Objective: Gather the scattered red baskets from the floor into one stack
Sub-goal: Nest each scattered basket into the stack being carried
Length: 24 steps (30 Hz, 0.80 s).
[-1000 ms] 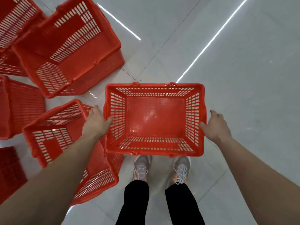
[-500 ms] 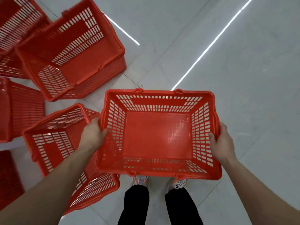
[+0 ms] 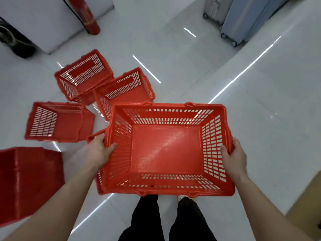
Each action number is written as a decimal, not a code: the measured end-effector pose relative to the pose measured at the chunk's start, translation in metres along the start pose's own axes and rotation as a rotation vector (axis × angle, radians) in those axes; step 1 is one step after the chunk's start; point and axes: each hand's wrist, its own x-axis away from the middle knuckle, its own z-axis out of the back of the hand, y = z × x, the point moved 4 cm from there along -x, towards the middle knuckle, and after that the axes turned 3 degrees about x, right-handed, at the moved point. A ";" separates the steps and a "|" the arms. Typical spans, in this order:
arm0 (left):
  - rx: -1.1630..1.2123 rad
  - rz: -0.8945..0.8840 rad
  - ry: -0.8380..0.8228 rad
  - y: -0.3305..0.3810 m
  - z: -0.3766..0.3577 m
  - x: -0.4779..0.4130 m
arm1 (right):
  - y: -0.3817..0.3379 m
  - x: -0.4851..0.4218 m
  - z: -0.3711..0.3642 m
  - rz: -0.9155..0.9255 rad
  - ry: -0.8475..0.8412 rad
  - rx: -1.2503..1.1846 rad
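I hold a red slotted basket (image 3: 166,150) in the air in front of my legs, open side up and empty. My left hand (image 3: 99,150) grips its left rim and my right hand (image 3: 234,157) grips its right rim. Several other red baskets lie scattered on the floor to the left: one far back (image 3: 81,77), one just beyond the held basket (image 3: 126,91), one on its side (image 3: 57,122), and one at the left edge (image 3: 29,183). Another basket (image 3: 99,180) is mostly hidden under the held one.
The floor is glossy white tile (image 3: 260,119). A red fire extinguisher (image 3: 83,14) leans by a white cabinet (image 3: 43,23) at the back left. Two wheeled suitcases (image 3: 243,20) stand at the back right. A brown surface (image 3: 305,206) shows at the lower right edge.
The basket has come up off the floor and closer to me, held by both hands. My view has risen, so the scattered baskets look farther away and the back of the room shows.
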 end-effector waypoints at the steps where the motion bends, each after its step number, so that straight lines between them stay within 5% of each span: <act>1: 0.023 0.048 0.043 0.003 0.019 0.022 | -0.015 0.009 0.009 0.032 -0.018 -0.016; 10: 0.046 0.261 0.396 -0.017 0.131 0.238 | -0.124 0.078 0.033 0.321 -0.224 -0.043; 24: 0.404 0.742 0.830 -0.194 0.179 0.520 | -0.272 0.297 -0.128 0.839 -0.601 0.124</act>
